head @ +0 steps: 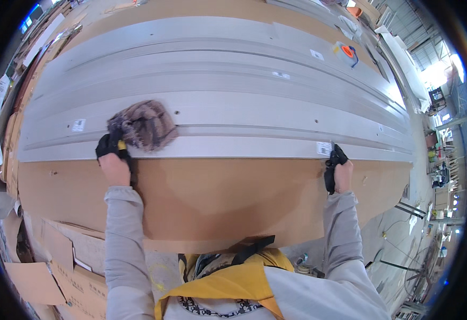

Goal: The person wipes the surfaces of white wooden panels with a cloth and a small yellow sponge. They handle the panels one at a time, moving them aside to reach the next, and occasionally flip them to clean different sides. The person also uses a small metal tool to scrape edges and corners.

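Observation:
Several long silvery metal panels [233,108] with grooves, holes and small white labels lie side by side on a cardboard-covered surface. My left hand [115,158], in a black glove with bare skin at the wrist, is closed on a crumpled brown plaid cloth [147,126], which rests on the nearest panel. My right hand [339,168], also in a black glove, is at the near panel's front edge, beside a white label [323,148]. Its fingers look curled at that edge, but their hold is partly hidden.
A translucent container with an orange cap [346,52] stands on the far right of the panels. Brown cardboard [233,192] runs along the near side. Flattened cartons [77,288] lie at lower left, and thin metal legs [411,210] stick out at the right.

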`<state>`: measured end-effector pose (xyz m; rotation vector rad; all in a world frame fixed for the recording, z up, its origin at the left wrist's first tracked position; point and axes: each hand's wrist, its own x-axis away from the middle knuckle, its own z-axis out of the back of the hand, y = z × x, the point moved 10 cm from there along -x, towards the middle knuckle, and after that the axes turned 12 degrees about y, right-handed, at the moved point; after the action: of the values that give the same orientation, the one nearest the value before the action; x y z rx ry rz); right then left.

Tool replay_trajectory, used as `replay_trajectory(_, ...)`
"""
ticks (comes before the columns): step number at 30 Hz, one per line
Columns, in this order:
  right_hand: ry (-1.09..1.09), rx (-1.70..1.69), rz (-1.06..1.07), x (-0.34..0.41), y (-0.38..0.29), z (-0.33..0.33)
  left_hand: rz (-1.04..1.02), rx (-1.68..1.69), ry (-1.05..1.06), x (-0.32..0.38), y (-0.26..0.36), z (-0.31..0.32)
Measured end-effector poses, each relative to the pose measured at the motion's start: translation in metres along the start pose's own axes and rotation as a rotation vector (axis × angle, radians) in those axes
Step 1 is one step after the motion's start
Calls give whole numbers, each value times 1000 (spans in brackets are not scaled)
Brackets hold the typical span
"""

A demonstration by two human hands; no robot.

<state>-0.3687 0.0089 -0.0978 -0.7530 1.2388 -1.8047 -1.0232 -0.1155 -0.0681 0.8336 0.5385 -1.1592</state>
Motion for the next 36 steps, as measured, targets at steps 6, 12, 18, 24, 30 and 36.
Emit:
replay_trajectory(6,-6,-181,-141,21,21,-46,-75,24,-26,-25,-133,31)
replay_trajectory(12,253,580,306,52,-5,-63,-149,188,-119,-36,-149,27)
replay_trajectory(18,117,350,194,175,-67,-189,-182,193,-228,-41,-173,28)
replay_trajectory(24,105,435,169,225,-80,-234,-148,197,-271,-58,-197,42)
replay_trajectory(30,63,458,107,294,-140,-272,-90,146,-229,-105,-266,96)
replay_trajectory(36,14,481,249,323,-192,-291,-34,-2,-146,-129,-307,128)
